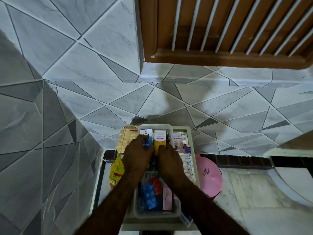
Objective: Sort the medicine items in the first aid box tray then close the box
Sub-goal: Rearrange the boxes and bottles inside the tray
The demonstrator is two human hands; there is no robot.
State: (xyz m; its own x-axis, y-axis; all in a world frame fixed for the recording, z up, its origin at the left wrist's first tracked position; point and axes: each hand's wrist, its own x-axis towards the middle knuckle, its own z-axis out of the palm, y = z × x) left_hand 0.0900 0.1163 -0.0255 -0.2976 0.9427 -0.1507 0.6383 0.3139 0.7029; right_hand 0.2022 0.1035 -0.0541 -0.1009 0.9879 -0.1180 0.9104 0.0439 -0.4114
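At the far end of the tray (155,125), which sits on the first aid box (188,133), the left hand (138,149) grips a blue-and-white carton (149,133) and the right hand (169,159) a yellow carton (160,136), apparently to line them up side by side.

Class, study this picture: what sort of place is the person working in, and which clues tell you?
Probably a room in a home, perhaps a kitchen or washroom: grey geometric wall tiles, a brown wooden window frame with white bars, and a pink plastic basin.
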